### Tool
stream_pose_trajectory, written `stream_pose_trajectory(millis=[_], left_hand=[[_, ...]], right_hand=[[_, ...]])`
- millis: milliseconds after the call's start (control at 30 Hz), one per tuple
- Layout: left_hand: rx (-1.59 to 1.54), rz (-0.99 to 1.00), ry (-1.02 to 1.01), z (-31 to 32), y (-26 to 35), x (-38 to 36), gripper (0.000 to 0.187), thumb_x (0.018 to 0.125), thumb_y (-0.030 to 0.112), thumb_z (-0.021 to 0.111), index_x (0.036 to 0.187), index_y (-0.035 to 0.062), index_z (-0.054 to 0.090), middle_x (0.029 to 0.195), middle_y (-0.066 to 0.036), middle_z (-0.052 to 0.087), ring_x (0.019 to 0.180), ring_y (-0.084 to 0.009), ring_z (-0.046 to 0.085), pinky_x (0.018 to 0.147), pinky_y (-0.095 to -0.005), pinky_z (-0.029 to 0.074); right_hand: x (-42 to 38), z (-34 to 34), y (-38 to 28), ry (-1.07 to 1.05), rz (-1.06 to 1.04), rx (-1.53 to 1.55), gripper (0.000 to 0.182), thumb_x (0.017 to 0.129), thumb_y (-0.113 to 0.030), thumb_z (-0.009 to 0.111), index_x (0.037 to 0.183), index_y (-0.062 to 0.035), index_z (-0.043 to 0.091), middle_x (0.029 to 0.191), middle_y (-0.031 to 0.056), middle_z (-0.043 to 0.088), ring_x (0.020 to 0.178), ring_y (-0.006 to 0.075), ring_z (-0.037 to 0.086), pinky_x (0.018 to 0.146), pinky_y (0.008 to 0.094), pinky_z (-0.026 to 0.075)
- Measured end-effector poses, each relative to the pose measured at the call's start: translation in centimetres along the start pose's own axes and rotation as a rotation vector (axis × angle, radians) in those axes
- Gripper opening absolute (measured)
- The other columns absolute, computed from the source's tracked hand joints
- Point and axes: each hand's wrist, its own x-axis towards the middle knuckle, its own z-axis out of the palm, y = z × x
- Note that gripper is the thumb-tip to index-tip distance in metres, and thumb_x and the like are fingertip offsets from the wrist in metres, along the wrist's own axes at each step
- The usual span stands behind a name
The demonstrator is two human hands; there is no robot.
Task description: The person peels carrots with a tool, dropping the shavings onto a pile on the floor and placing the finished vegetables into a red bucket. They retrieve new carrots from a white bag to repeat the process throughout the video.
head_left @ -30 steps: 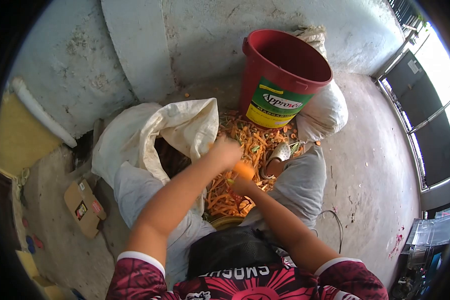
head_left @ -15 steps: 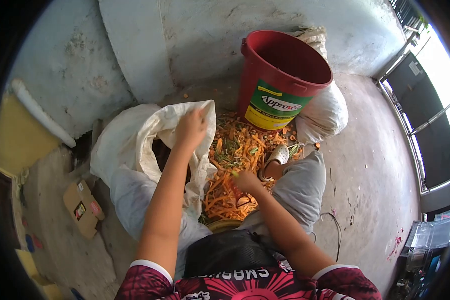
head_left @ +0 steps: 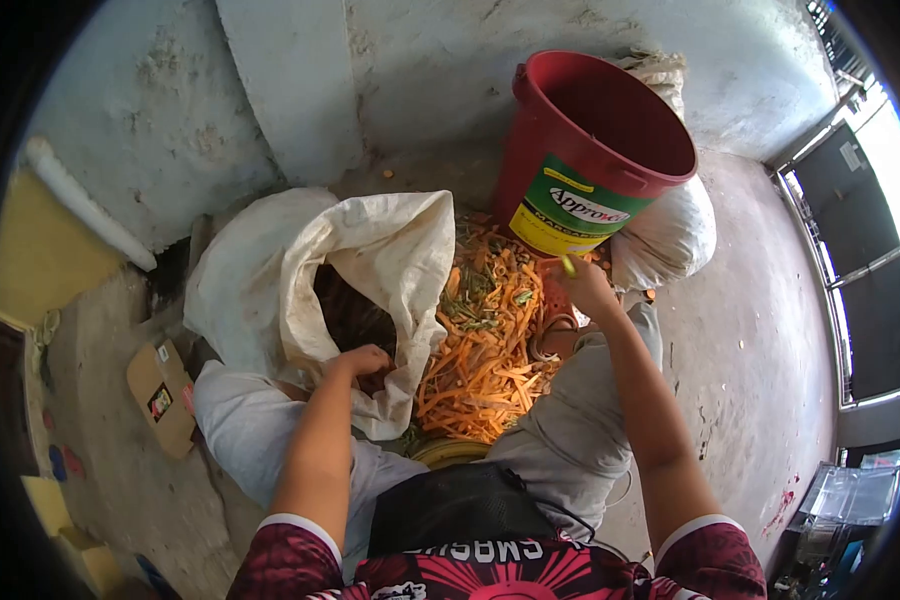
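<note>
My left hand [head_left: 368,360] is curled closed at the near side of the mouth of a white woven sack [head_left: 410,235]; I cannot tell what its fingers hold. The sack stands with its rim folded open, its inside dark. My right hand [head_left: 588,285] is closed around a red, perforated-looking plastic piece [head_left: 556,292], with a yellow-green tip [head_left: 570,266] showing by the thumb. Below the hands, a heap of orange peelings [head_left: 480,370] mixed with green scraps spreads over the floor. The red piece overlaps my right foot in this view.
A large dark red bucket [head_left: 540,130] with a green and yellow label stands behind the heap. Another filled white sack [head_left: 675,235] leans beside it. A yellow rim [head_left: 450,452] shows between my legs. Flattened cardboard [head_left: 162,400] lies at left, near the wall [head_left: 300,110].
My left hand has come down from the sack's far rim to its near side. My right hand has moved up and right with the red piece, toward the bucket. The view has shifted slightly.
</note>
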Motion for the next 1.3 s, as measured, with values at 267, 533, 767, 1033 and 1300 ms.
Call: stream_pose_trajectory(millis=[267, 533, 767, 1033, 1300], left_hand=[[0.054, 0.088, 1.05, -5.3, -4.0, 5.4, 0.017, 0.075, 0.012, 0.048, 0.088, 0.0013, 0.055, 0.088, -0.016, 0.058, 0.081, -0.0292, 0.056, 0.071, -0.0361, 0.044], [0.425, -0.148, 1.073, -10.6, -4.2, 8.6, 0.035, 0.074, 0.021, 0.052, 0.104, 0.004, 0.047, 0.105, -0.02, 0.05, 0.097, -0.0338, 0.05, 0.08, -0.0394, 0.042], [0.642, -0.399, 1.051, -13.6, -2.0, 8.3, 0.06, 0.074, 0.039, 0.051, 0.122, 0.0064, 0.034, 0.124, -0.015, 0.038, 0.111, -0.0283, 0.043, 0.085, -0.0392, 0.04], [0.706, -0.408, 1.115, -14.3, -7.3, 12.4, 0.053, 0.075, 0.035, 0.051, 0.117, 0.0042, 0.04, 0.119, -0.016, 0.043, 0.108, -0.0292, 0.045, 0.084, -0.0375, 0.041], [0.437, -0.633, 0.722, -14.2, -4.7, 10.4, 0.05, 0.075, 0.033, 0.051, 0.115, 0.003, 0.043, 0.116, -0.017, 0.046, 0.106, -0.0299, 0.046, 0.084, -0.0373, 0.041]], right_hand=[[5.2, 4.0, 3.1, 0.053, -0.006, -0.109, 0.029, 0.078, -0.027, 0.052, 0.092, -0.0008, 0.051, 0.076, 0.0212, 0.057, 0.075, 0.0358, 0.055, 0.065, 0.0411, 0.041], [7.3, 3.9, 2.3, 0.088, 0.034, 0.008, 0.031, 0.077, -0.028, 0.054, 0.09, 0.0004, 0.05, 0.072, 0.0229, 0.055, 0.068, 0.0382, 0.052, 0.061, 0.0402, 0.04], [8.1, 3.2, 0.7, -0.028, 0.22, -0.004, 0.027, 0.078, -0.022, 0.053, 0.088, 0.0029, 0.05, 0.064, 0.0177, 0.053, 0.057, 0.0235, 0.05, 0.057, 0.0331, 0.04], [8.8, 4.1, 1.5, -0.014, 0.268, 0.009, 0.028, 0.077, -0.023, 0.055, 0.094, -0.0018, 0.05, 0.065, 0.0209, 0.052, 0.058, 0.0323, 0.051, 0.055, 0.0369, 0.039], [9.3, 4.4, 1.2, -0.029, 0.292, -0.018, 0.026, 0.077, -0.024, 0.055, 0.092, -0.0028, 0.051, 0.064, 0.0198, 0.053, 0.058, 0.0319, 0.051, 0.055, 0.0371, 0.039]])
